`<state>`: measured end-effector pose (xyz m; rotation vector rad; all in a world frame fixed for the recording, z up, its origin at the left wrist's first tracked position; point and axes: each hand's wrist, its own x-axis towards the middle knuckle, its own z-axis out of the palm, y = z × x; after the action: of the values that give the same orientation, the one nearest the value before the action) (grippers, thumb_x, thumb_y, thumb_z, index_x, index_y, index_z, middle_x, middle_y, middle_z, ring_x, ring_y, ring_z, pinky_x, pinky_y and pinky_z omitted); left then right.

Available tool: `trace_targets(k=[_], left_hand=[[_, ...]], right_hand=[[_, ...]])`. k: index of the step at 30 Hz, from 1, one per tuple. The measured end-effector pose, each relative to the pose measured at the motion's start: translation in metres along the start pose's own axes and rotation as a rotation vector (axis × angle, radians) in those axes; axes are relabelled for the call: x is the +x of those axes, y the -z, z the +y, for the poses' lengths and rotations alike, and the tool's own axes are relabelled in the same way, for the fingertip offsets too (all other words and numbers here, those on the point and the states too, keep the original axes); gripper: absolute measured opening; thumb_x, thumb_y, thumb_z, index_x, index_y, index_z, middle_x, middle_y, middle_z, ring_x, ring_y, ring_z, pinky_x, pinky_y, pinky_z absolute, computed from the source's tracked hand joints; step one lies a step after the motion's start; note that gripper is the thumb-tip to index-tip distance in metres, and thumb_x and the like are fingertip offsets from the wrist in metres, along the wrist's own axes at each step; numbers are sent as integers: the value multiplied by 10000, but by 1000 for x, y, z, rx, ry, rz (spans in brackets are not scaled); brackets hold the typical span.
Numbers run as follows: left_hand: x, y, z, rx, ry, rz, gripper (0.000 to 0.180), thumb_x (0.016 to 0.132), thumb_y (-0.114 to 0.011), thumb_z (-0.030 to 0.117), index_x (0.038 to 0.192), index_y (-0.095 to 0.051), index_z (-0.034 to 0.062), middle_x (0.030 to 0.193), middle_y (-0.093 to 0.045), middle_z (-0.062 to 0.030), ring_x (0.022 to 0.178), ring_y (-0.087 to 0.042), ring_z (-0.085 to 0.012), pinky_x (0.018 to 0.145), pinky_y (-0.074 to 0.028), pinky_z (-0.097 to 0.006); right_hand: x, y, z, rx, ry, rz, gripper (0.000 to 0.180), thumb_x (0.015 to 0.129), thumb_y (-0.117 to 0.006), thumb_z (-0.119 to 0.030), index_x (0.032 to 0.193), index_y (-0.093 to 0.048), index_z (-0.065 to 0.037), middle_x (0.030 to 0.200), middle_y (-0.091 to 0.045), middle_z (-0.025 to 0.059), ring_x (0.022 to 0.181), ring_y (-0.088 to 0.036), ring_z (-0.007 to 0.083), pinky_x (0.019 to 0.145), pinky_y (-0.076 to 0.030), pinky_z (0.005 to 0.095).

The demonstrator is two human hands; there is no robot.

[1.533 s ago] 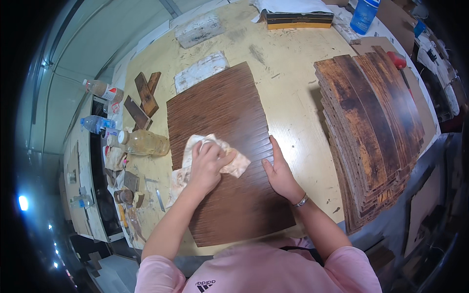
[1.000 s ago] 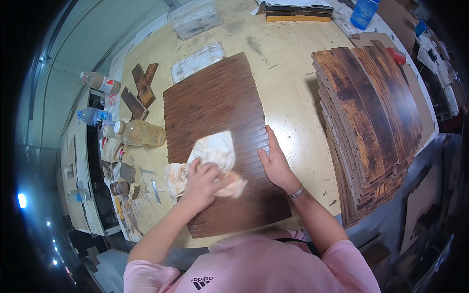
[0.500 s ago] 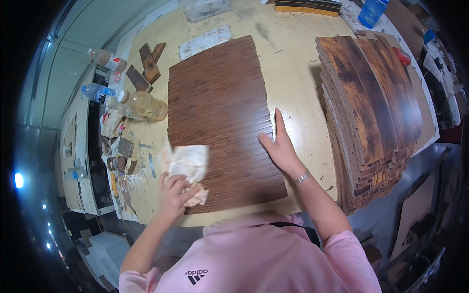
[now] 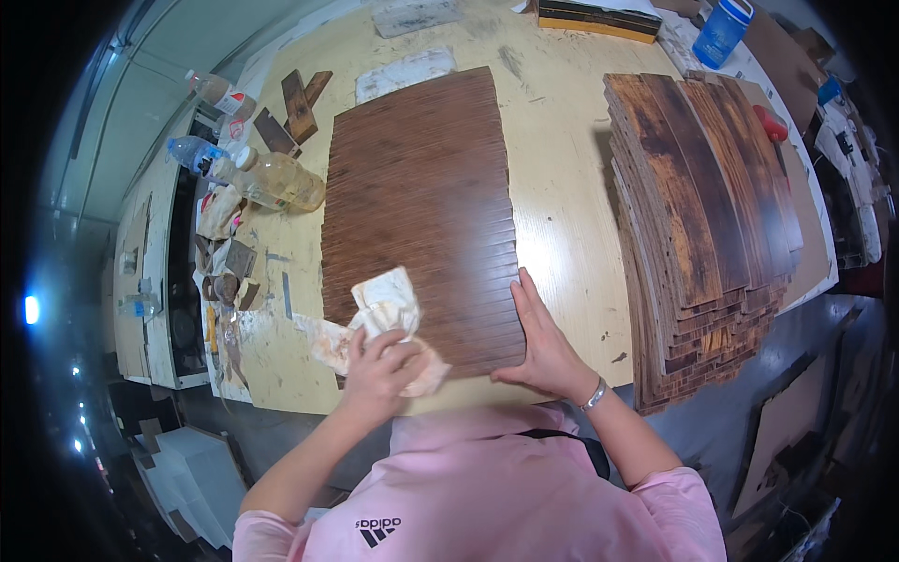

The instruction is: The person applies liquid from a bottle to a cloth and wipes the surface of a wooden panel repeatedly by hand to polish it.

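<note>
A dark brown wood panel (image 4: 421, 206) with narrow ridged strips lies flat on the pale worktable. My left hand (image 4: 382, 368) is closed on a crumpled, stained white cloth (image 4: 386, 298) and presses it on the panel's near left part; the cloth's loose end spreads past the left edge. At the near right corner, my right hand (image 4: 546, 351) rests with fingers stretched along the panel's right edge and thumb at its near edge. It holds no cloth or tool.
A tall stack of brown wood panels (image 4: 702, 197) stands at the right. Plastic bottles (image 4: 281, 178) and short wood pieces (image 4: 298, 108) lie at the left. White pads (image 4: 405, 75) and a black and orange box (image 4: 599, 19) are at the back, with a blue bottle (image 4: 721, 33).
My left hand has moved the cloth rightward along the near part of the panel. My right hand has slid nearer, down the right edge to the corner.
</note>
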<state>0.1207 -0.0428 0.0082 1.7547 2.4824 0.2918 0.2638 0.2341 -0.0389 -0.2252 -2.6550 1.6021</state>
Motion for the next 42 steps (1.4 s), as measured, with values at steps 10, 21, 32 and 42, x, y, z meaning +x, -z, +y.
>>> trace_targets(k=[10,21,32,42], left_hand=[[-3,-3,18,26,26,27,432,719,-757,153,1149,-771,188,1297,-682,19,1291,-564,-264,1139,-251,-655],[52,-19,64,-110,-40,-100,654,683,-779,100,1323,-684,201,1464,-598,50,1416,-503,-236,1139,-232,-704],[36,-11,62,-118,-1,-152,660,797,-682,72,1447,-576,122,1564,-515,-31,1444,-484,-232,1172,-178,-723],[-82,-5,-33,-276,693,295,461,934,-551,-14,1369,-671,80,1389,-665,-149,1345,-591,-311,1258,-193,-544]], right_hand=[[-22,-23,12,236,-140,174,1318,644,-974,-177,1620,-115,39,1683,-170,275,1567,-210,390,1263,-261,412],[-21,-21,24,339,-45,72,1107,777,-712,-18,1646,-27,17,1701,-158,260,1582,-192,368,1278,-201,402],[-20,-38,37,99,110,169,1237,765,-881,-205,1638,-37,31,1691,-181,264,1549,-248,415,1263,-240,447],[-16,-32,15,114,-35,126,1372,644,-960,-179,1646,-41,3,1656,-264,255,1489,-343,406,1229,-305,446]])
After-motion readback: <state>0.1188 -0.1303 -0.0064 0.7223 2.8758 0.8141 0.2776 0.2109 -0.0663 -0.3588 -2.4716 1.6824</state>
